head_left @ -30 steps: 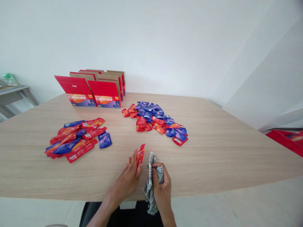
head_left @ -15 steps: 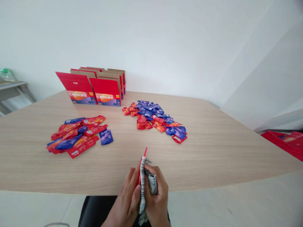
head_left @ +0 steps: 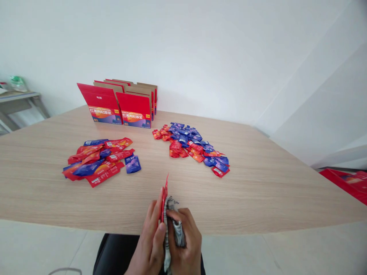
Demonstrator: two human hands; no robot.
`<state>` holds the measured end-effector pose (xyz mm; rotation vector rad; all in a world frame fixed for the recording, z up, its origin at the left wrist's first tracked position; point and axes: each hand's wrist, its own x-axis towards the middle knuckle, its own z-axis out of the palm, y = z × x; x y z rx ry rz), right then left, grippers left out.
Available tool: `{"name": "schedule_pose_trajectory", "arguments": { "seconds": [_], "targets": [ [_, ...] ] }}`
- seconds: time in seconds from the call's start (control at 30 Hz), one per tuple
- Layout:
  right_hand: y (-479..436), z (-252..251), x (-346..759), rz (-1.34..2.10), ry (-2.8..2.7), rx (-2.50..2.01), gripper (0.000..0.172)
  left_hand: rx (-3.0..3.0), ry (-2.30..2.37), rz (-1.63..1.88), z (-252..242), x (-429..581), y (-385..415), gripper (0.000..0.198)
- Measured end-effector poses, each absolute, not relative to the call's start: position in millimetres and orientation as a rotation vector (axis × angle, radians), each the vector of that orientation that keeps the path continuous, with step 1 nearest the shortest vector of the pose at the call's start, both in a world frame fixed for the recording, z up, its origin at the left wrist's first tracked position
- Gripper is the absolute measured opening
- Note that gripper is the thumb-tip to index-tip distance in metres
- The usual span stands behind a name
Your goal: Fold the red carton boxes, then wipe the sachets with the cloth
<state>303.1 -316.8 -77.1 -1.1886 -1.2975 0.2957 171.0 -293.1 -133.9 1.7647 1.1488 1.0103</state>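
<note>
Red packet [head_left: 163, 206] against a grey cloth [head_left: 179, 233] at the near edge of the desk [head_left: 258, 191]

From the head view, my left hand [head_left: 150, 238] holds the red packet upright and edge-on, its fingers close together and nearly straight along one face. My right hand [head_left: 187, 238] has its fingers clamped on the bunched, striped cloth, which lies against the packet's other face. Both hands are near the middle of the desk's near edge; whether the packet touches the top, I cannot tell. Toward the left edge lies a mixed pile [head_left: 96, 166] of red and blue packets, with a blue packet [head_left: 133, 164] at its right side. A second pile [head_left: 186, 139] spreads nearer the far edge. Cardboard boxes [head_left: 134, 110] stand by the far left corner, flaps up
</note>
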Motion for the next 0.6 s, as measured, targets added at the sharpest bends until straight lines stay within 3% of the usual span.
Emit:
{"name": "schedule_pose_trajectory", "arguments": {
  "seconds": [0.43,0.6],
  "targets": [
    [-300,-58,341,0.25,-1.253,-1.299,0.017,1.628,0.835,1.061,-115,201,-336,0.067],
    [-316,-84,311,0.434,-1.297,-1.245,0.023,1.364,1.08,1.23,-104,196,-322,0.062]
  ]
}}
